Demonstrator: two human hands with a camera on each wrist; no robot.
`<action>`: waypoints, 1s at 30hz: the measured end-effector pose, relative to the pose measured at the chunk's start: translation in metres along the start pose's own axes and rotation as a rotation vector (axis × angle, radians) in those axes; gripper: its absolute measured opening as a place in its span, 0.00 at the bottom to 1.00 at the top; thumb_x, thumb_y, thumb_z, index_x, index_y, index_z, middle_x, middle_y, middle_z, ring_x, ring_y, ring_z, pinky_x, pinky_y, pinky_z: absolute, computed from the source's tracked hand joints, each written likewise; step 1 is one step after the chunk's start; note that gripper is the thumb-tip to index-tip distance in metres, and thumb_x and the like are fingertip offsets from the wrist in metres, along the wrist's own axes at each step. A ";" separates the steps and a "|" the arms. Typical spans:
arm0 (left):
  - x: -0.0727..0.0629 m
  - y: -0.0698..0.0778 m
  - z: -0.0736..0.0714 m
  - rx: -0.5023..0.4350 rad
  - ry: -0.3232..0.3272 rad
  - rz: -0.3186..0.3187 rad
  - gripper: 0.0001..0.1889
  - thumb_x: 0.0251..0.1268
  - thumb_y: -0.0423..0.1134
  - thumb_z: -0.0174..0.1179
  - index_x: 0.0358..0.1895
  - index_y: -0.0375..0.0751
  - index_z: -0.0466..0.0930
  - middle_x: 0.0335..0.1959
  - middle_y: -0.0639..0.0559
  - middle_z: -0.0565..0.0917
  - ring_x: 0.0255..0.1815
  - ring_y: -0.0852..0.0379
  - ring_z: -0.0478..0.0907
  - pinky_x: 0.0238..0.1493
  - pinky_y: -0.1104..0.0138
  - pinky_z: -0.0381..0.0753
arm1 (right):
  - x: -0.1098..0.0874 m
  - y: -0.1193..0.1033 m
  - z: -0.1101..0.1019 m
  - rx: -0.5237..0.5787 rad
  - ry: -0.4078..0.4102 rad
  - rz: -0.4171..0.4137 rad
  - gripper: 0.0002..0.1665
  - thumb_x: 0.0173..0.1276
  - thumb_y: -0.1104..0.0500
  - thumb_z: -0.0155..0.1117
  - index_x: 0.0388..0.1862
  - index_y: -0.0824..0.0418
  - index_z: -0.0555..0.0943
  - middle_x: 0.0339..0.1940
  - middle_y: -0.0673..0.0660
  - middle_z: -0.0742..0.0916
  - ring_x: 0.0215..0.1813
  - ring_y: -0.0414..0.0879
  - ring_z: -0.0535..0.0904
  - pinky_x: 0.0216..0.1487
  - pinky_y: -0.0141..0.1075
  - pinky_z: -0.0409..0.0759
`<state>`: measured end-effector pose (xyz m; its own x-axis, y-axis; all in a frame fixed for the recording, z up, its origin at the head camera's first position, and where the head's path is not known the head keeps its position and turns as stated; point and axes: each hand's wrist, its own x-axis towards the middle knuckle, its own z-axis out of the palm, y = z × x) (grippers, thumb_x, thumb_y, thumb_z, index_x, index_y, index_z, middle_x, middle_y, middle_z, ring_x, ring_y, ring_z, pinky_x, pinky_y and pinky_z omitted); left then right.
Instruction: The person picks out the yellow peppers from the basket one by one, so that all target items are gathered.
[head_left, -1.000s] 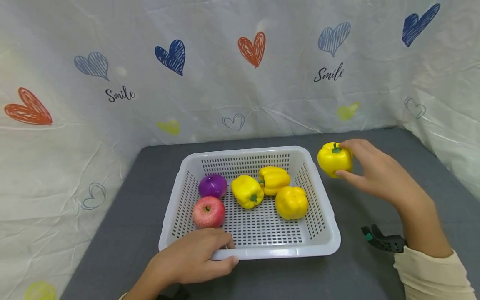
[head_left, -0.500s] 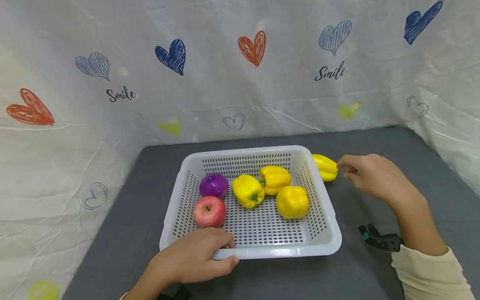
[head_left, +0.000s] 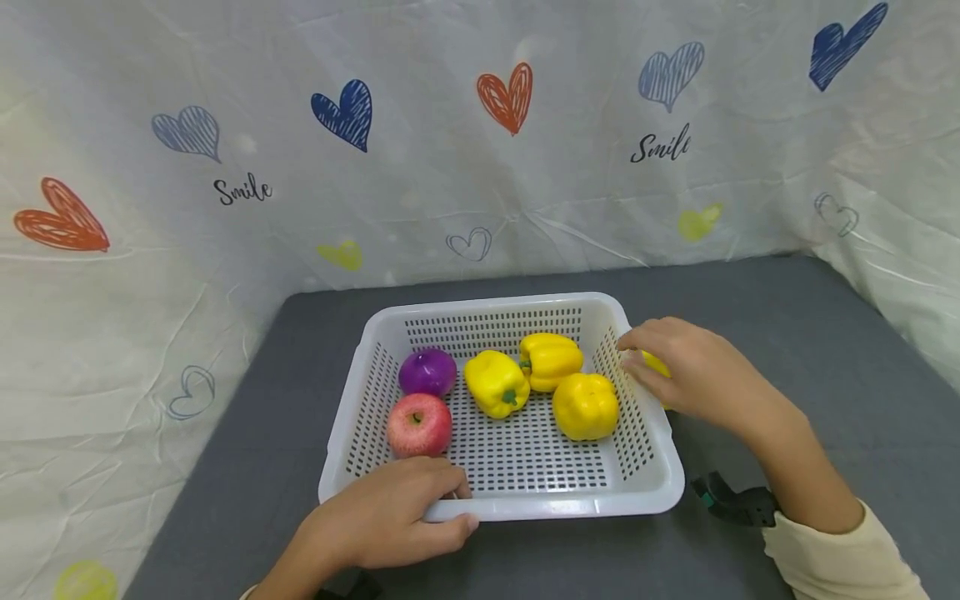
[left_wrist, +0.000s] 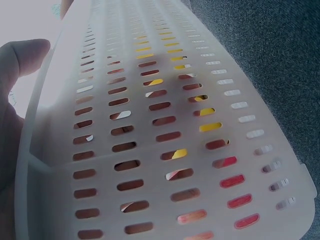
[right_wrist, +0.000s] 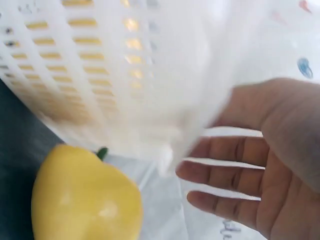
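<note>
My left hand (head_left: 397, 512) grips the near rim of a white perforated basket (head_left: 555, 504), fingers over the rim and thumb outside. In the left wrist view, that thumb (left_wrist: 22, 57) lies beside the basket wall. My right hand (head_left: 697, 371) is at the basket's right rim, its fingertips overlapping it; in the right wrist view its fingers are extended around the rim. A yellow bell pepper (right_wrist: 90, 200) lies outside the basket, against its right side, mostly hidden by the right hand in the head view. Inside are three more yellow bell peppers (head_left: 497, 385).
A red apple (head_left: 419, 425) and a purple onion (head_left: 427, 372) sit in the basket's left part. The basket stands on a grey cloth-covered table (head_left: 300, 375). Behind it hangs a white sheet (head_left: 420, 200) printed with hearts.
The right hand lets go of a yellow bell pepper, which comes down onto the table beside the basket. The hand then moves left to the right rim. The left hand stays put.
</note>
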<state>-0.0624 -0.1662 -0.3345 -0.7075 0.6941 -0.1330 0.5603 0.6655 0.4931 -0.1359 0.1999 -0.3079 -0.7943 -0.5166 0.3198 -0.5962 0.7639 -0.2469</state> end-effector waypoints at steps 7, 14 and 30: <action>-0.001 0.000 0.003 0.013 0.029 0.028 0.10 0.69 0.56 0.55 0.33 0.59 0.75 0.29 0.70 0.72 0.31 0.70 0.70 0.34 0.72 0.71 | 0.005 -0.021 0.023 0.010 -0.063 -0.188 0.31 0.57 0.48 0.79 0.56 0.59 0.83 0.56 0.57 0.83 0.58 0.54 0.78 0.59 0.53 0.76; -0.002 0.000 0.002 0.028 0.037 0.023 0.09 0.69 0.56 0.55 0.34 0.59 0.75 0.30 0.70 0.72 0.32 0.70 0.70 0.35 0.72 0.71 | 0.009 -0.042 0.046 -0.130 -0.147 -0.273 0.29 0.50 0.61 0.82 0.52 0.55 0.82 0.57 0.61 0.81 0.58 0.57 0.78 0.60 0.52 0.75; -0.002 0.000 0.000 0.034 0.046 0.026 0.10 0.69 0.57 0.55 0.33 0.59 0.75 0.29 0.70 0.72 0.31 0.69 0.70 0.35 0.72 0.71 | 0.012 -0.053 0.058 -0.145 -0.210 -0.146 0.38 0.45 0.48 0.84 0.51 0.52 0.72 0.40 0.52 0.74 0.38 0.46 0.69 0.35 0.37 0.73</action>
<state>-0.0609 -0.1670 -0.3345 -0.7112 0.6984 -0.0805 0.5924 0.6570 0.4662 -0.1203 0.1309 -0.3445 -0.7172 -0.6821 0.1427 -0.6949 0.7153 -0.0738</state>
